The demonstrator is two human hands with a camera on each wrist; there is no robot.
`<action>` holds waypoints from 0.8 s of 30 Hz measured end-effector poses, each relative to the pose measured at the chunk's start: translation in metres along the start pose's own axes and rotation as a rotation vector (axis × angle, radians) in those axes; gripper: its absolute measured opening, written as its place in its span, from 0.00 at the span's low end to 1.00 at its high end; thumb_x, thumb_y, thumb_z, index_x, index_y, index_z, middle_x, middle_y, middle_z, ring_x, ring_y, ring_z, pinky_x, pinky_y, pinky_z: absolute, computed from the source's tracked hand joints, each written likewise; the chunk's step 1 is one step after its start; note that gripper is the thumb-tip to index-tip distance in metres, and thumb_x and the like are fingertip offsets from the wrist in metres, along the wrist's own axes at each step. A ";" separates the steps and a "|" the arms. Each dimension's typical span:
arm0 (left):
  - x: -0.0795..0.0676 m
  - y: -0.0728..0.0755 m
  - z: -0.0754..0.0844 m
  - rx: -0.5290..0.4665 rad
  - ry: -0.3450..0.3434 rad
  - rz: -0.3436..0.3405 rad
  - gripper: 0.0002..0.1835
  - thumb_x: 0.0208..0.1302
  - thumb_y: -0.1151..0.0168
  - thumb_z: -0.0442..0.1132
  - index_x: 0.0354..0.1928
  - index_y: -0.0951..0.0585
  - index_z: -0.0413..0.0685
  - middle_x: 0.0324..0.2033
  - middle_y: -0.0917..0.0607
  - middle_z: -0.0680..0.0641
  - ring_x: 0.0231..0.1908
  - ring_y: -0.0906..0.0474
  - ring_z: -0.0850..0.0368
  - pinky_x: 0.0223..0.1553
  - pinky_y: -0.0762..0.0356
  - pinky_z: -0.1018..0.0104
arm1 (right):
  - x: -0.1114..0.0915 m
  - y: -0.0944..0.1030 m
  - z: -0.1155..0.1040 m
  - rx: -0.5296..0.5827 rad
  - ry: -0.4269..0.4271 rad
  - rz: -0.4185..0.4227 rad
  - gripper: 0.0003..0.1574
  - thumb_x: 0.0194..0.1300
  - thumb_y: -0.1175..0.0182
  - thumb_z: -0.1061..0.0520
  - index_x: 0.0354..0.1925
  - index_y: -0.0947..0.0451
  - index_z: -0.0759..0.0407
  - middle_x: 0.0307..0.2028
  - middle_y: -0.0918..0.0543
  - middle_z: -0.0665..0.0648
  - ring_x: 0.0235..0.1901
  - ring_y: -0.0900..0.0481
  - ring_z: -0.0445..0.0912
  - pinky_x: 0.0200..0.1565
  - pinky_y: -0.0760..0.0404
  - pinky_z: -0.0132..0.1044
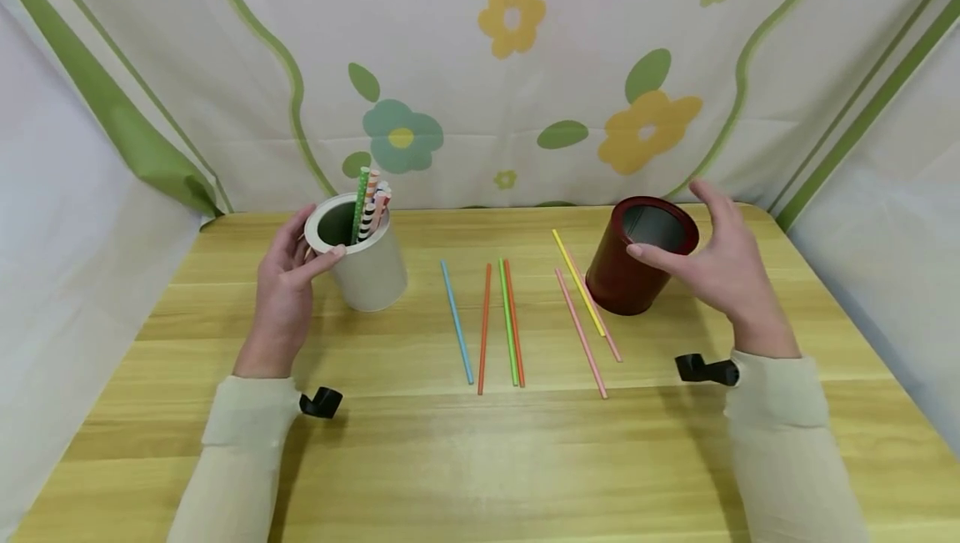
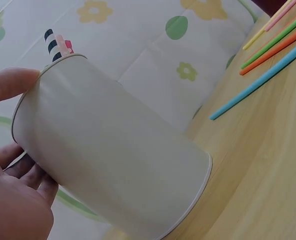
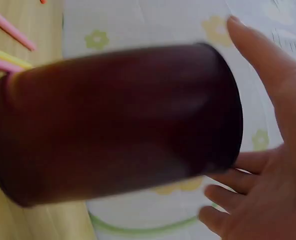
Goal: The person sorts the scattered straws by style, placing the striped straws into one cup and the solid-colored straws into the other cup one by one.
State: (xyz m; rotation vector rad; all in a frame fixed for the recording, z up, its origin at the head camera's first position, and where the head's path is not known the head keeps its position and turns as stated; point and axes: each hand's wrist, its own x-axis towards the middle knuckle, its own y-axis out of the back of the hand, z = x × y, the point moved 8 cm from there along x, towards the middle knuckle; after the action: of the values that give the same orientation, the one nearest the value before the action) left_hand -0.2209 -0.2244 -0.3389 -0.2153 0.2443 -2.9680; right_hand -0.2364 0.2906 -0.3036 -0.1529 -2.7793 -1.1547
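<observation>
On the left, my left hand (image 1: 288,280) grips a white cylindrical holder (image 1: 371,276) near its rim, thumb at the front and fingers along the side. Patterned paper straws (image 1: 367,209), some striped and one green, lean inside it. A dark red cylindrical holder (image 1: 628,272) stands tilted-looking at the right. Around its upper end my right hand (image 1: 723,268) is spread, and in the right wrist view the thumb (image 3: 263,55) is apart from the wall. Between the holders lie thin sticks: blue (image 1: 457,322), orange (image 1: 484,329), green (image 1: 508,322), yellow (image 1: 578,283) and pink (image 1: 581,333).
The wooden table (image 1: 480,468) ends at the back against a flowered curtain (image 1: 465,67). White cloth sides (image 1: 892,218) border it left and right. The yellow stick and a second pink stick (image 1: 609,343) lie right beside the dark red holder's base.
</observation>
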 end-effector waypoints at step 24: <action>-0.057 -0.114 0.001 0.660 -0.009 -0.176 0.13 0.72 0.27 0.46 0.51 0.08 0.46 0.42 0.06 0.45 0.39 0.12 0.55 0.41 0.14 0.67 | -0.001 -0.007 0.024 0.066 -0.086 -0.093 0.66 0.60 0.19 0.37 0.85 0.42 0.44 0.78 0.30 0.58 0.72 0.25 0.59 0.43 0.28 0.13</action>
State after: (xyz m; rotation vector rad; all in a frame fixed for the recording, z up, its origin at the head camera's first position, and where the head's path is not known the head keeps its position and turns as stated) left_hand -0.1810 -0.1036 -0.3254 -0.1683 -0.7807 -3.0144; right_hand -0.2381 0.3027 -0.3261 -0.0688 -2.9248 -1.0997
